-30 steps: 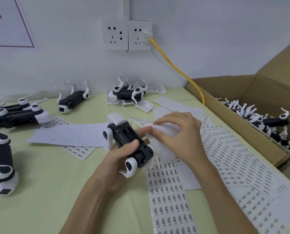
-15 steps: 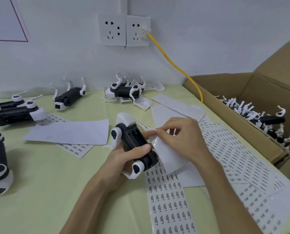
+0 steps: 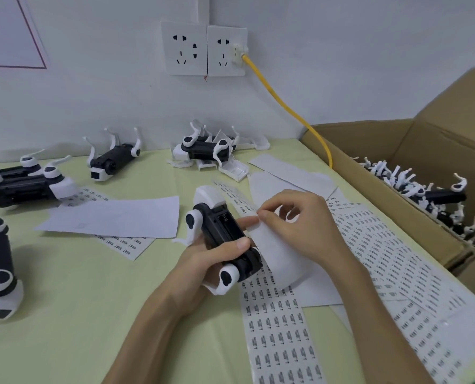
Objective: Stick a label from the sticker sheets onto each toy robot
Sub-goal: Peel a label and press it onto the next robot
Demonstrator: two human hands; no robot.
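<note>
1. Nearest, a long sticker sheet [image 3: 275, 328] lies flat on the green table [image 3: 78, 300], printed with rows of tiny labels. More sheets fan out to the right. The labels look thin, floppy and tacky, so each probably wants lifting by 1 corner with a fingernail.
2. Just beyond, near the middle, the left hand [image 3: 203, 264] grips 1 toy robot [image 3: 225, 236] belly-up, thumb across its black body and fingers beneath. It looks like light, rigid plastic. The body seems the safe place to hold, as the slim white legs look easy to snap.
3. Touching the robot's right side, the right hand [image 3: 300, 225] pinches the top edge of a curled sheet [image 3: 278, 259] between thumb and forefinger. Whether a label is caught in that pinch is too small to tell.
4. Farther left and back, other toy robots [image 3: 111, 162] lie on the table, legs up.
5. Far right, a cardboard box [image 3: 369, 142] holds many more.
</note>
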